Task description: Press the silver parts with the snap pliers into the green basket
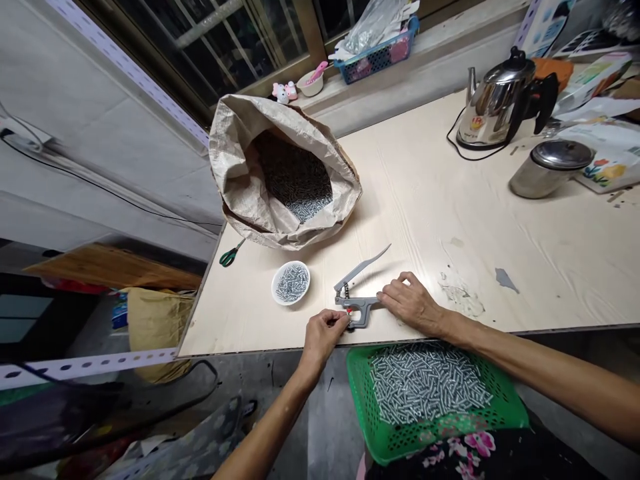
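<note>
Two hands (324, 332) (413, 307), fingers (341, 323) loosely curled, touch the gray press (364, 304).

It's bright right across the pale surface (430, 207), lit fairly evenly, the source out of shot. And look at the steel kettle (493, 110), throwing back sharp white glints! A soft shadow falls beside the grey lever tool (361, 268), while the sack (240, 190) turns dark deep inside. Behind, the window panes (240, 50) are nearly black. Lower left, the clutter (190, 440) sinks into gloom and softens. The hands (321, 335) look clear enough; out wide, the canister (535, 177) leans and stretches.
</note>
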Demonstrator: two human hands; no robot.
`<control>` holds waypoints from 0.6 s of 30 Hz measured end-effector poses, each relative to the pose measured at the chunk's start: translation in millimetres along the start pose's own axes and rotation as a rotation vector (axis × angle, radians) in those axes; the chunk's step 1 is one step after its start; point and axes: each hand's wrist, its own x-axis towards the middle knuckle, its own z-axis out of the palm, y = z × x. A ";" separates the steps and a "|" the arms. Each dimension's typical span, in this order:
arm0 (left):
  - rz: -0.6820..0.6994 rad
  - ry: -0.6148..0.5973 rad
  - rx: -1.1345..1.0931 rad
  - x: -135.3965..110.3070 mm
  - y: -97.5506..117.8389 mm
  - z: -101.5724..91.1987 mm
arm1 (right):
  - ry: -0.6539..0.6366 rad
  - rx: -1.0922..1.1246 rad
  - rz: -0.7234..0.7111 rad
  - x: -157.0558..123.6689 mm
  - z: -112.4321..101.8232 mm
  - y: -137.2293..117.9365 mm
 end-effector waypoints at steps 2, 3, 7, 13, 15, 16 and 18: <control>-0.033 -0.017 -0.008 2.6 -0.6 1.2 | -0.008 -0.006 0.005 0.8 -0.4 0.0; -0.067 -0.029 -0.024 3.8 0.1 1.5 | -0.011 -0.011 0.007 1.2 -0.5 0.0; -0.261 -0.119 -0.091 8.4 8.8 -0.8 | -0.026 -0.036 0.013 1.9 1.6 0.5; -0.314 -0.340 0.070 13.4 13.9 -9.0 | -0.055 0.025 0.026 -0.3 7.9 -0.9; -0.350 -0.377 0.094 13.2 11.6 -9.9 | -0.067 0.050 0.031 -1.2 7.8 -2.3; -0.369 -0.393 0.100 13.0 10.6 -10.0 | -0.077 0.059 0.033 -1.5 7.0 -2.9; -0.405 -0.413 0.109 12.9 9.3 -9.6 | -0.106 0.078 0.047 -1.9 4.5 -3.2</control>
